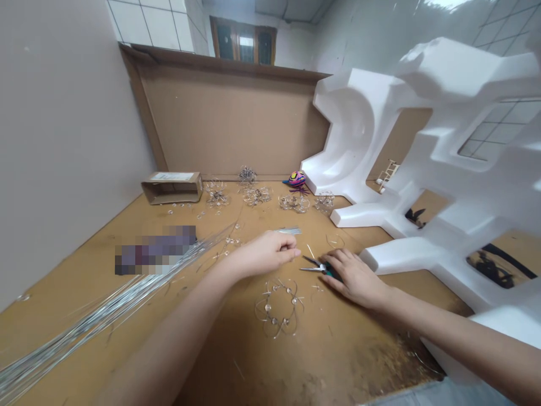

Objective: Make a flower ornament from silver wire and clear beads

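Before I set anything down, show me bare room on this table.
Mostly bare: table between the beaded ring and right forearm; also below that ring. Crowded: the back, wire clusters beside the cardboard box; the left, along the wire bundle.

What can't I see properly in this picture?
All in the head view:
Green-handled metal pliers: handles mostly covered by the bare right hand.
Thin silver wire bundle: one end cut off at the lower-left corner.
Purplish oblong thing: blurred into squares.
Bare left hand: curled inward, hiding whether it holds anything.
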`<state>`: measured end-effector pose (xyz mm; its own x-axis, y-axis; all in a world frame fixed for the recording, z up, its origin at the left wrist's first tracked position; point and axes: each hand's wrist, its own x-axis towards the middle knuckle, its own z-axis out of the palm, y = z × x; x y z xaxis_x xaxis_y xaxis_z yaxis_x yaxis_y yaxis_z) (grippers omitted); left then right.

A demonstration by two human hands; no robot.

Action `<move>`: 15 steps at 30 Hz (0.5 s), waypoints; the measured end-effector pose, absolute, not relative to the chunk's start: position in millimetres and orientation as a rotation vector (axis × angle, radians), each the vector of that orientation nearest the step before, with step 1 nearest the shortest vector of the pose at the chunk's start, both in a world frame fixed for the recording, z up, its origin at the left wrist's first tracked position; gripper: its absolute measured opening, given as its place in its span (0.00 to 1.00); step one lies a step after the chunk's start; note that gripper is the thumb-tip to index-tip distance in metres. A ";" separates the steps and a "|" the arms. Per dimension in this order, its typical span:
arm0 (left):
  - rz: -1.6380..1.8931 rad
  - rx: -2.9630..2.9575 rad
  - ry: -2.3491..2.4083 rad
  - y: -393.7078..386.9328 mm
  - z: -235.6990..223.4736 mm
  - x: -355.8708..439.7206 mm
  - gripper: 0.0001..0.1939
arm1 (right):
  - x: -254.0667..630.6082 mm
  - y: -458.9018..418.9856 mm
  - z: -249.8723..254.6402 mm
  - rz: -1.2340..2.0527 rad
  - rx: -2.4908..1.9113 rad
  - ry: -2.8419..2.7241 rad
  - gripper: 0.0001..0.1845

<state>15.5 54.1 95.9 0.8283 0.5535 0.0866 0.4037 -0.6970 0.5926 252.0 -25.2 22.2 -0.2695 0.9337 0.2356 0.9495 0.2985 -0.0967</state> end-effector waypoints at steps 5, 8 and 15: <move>0.271 2.582 0.820 46.2 95.6 17.5 0.16 | 224.6 -17.3 67.1 0.482 -1.624 -1.867 0.20; 0.278 2.756 0.847 41.5 94.4 21.7 0.15 | 200.8 -16.5 80.7 0.874 -1.495 -1.727 0.17; 0.321 2.948 1.006 42.3 90.7 30.7 0.14 | 185.1 -3.9 56.9 1.100 -1.329 -1.381 0.13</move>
<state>30.7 42.3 90.7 0.7726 0.6060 0.1896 0.6039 -0.7935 0.0753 185.1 -3.9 56.9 -0.0187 0.9995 0.0239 0.2005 0.0272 -0.9793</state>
